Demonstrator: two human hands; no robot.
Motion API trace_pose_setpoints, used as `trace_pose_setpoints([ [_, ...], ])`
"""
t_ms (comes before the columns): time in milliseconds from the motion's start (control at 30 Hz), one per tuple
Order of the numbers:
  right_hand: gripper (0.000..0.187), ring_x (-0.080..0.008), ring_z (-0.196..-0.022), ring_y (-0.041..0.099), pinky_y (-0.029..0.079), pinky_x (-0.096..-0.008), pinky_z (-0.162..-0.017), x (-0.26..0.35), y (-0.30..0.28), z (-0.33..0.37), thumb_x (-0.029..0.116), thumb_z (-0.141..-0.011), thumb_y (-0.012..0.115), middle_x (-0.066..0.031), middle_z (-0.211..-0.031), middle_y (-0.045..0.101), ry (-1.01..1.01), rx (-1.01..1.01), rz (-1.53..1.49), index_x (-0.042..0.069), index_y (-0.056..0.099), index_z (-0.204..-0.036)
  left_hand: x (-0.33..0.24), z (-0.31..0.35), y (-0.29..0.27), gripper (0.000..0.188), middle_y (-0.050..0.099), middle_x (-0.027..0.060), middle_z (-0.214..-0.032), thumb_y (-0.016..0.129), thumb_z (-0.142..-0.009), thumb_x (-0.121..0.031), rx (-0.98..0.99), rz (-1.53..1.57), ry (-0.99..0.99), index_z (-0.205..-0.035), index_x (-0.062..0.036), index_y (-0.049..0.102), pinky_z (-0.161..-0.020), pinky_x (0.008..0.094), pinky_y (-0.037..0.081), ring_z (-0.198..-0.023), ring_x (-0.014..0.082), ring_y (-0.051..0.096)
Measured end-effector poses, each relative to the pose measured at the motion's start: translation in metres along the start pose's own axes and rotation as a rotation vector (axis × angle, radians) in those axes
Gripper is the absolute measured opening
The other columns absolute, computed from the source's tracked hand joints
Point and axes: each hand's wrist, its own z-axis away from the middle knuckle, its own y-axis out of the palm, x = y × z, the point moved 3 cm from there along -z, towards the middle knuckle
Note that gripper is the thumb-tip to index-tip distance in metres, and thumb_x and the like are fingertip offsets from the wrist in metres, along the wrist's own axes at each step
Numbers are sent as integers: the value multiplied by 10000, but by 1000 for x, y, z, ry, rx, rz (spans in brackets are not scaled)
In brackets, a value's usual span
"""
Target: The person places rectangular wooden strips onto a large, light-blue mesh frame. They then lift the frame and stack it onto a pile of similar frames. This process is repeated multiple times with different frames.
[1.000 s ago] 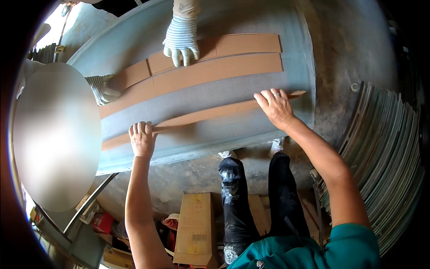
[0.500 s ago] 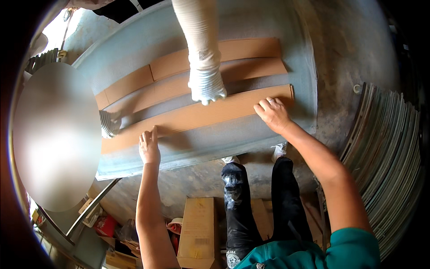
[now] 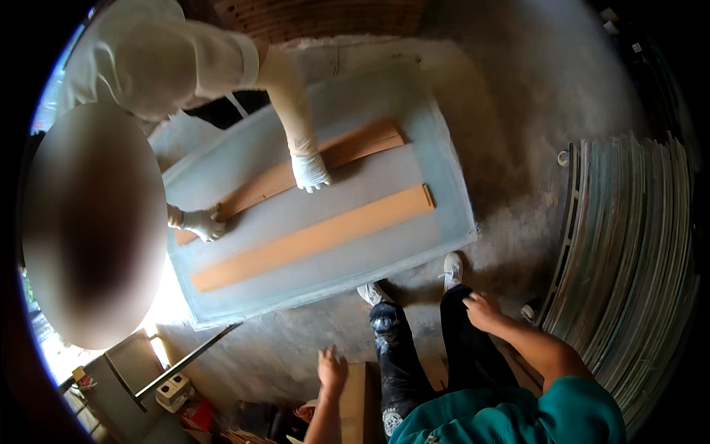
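Observation:
A grey-blue flat sheet lies on the floor in front of me. A long brown strip rests on its near part, and more brown strips lie at its far side. My left hand hangs open by my left leg, above a cardboard box. My right hand is open over my right thigh, holding nothing. Another person in a pale sleeve and white gloves presses one gloved hand and the other gloved hand on the far strips.
A stack of thin grey sheets stands on edge at the right. A metal frame and small items lie at the lower left. Bare concrete floor surrounds the sheet.
Both my hands have let go of the near brown strip and drawn back to my legs. I have stepped back. The other person's gloved hands moved to the far strips.

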Motion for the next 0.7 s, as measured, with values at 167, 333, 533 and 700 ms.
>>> trace_pose_setpoints([
  [167,233,-351,-909,591,470,-444,-784,-76,-7,101,199,-740,525,-174,-952,630,401,302,-188,57,647,-878,-45,75,32,341,617,204,-927,609,-710,-217,13,163,-187,-985,-15,622,-789,429,482,-872,378,591],
  [333,226,-335,-853,611,474,-423,-750,-165,-8,143,218,-689,537,-187,-856,635,468,92,-365,49,646,-791,-80,96,69,281,610,91,-661,631,-722,-211,52,772,-627,-858,33,616,-559,304,490,-633,188,622],
  [533,178,-355,-768,596,458,-439,-691,-232,-55,156,189,-672,516,-187,-797,618,470,-42,-423,45,610,-717,-104,70,84,538,617,94,-825,698,-729,-233,27,505,-372,-1188,-4,537,-498,291,471,-616,154,568],
  [700,257,-350,-893,598,476,-412,-802,-245,-51,147,220,-689,529,-156,-933,641,450,-83,-376,71,670,-844,-259,79,-53,329,616,81,-782,672,-781,-188,-61,1030,-333,-1029,8,583,-511,273,479,-631,158,580],
])
